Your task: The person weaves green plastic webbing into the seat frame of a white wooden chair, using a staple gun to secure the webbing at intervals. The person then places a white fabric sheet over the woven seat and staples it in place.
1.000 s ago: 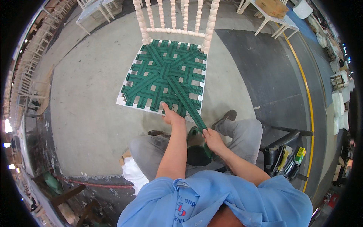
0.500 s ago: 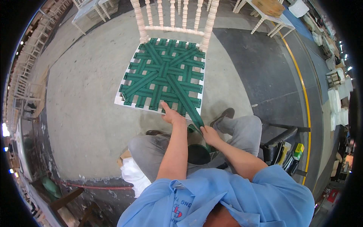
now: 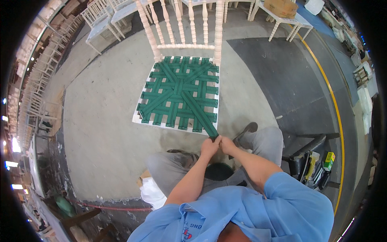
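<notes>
Best pulled taut along the diagonal: flat green webbing strap [image 3: 201, 115] clamped by left hand [image 3: 210, 146] and right hand [image 3: 227, 145] together (white wooden chair frame [image 3: 177, 82] steady).

Green webbing [image 3: 180, 93] (criss-crossed), white chair [image 3: 188, 24]

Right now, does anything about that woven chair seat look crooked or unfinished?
Yes. One green webbing strap runs diagonally across the otherwise square green woven seat of the white wooden chair and hangs past the front edge, unfastened. Both the left hand and right hand grip its loose end.
</notes>
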The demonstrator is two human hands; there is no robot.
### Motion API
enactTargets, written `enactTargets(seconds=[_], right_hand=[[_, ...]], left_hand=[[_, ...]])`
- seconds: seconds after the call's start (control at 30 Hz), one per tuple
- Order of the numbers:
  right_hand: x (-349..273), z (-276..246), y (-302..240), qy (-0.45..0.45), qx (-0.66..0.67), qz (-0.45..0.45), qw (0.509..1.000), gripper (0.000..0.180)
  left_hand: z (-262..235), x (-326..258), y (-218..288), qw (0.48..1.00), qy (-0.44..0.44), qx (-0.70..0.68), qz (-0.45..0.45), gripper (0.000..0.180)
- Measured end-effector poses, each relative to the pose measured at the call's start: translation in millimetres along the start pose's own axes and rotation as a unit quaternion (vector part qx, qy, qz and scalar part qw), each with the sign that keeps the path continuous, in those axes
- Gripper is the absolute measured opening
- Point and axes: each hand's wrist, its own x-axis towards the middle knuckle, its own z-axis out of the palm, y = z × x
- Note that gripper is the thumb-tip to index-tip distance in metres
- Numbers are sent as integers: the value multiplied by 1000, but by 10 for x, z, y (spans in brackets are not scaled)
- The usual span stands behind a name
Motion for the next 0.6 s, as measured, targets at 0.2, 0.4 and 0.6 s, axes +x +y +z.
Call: enactTargets(seconds=[0.2,0.4,0.6], right_hand=[[11,92,-12,-16,15,0,1000,27],[-103,-157,-403,1,-74,-16,997,28],[-990,-1238,-545,230,83,-70,967,29]], left_hand=[[-83,29,3,977,6,211,19,70],[-116,235,-116,924,38,377,55,72],[63,189,-140,852,46,494,169,59]])
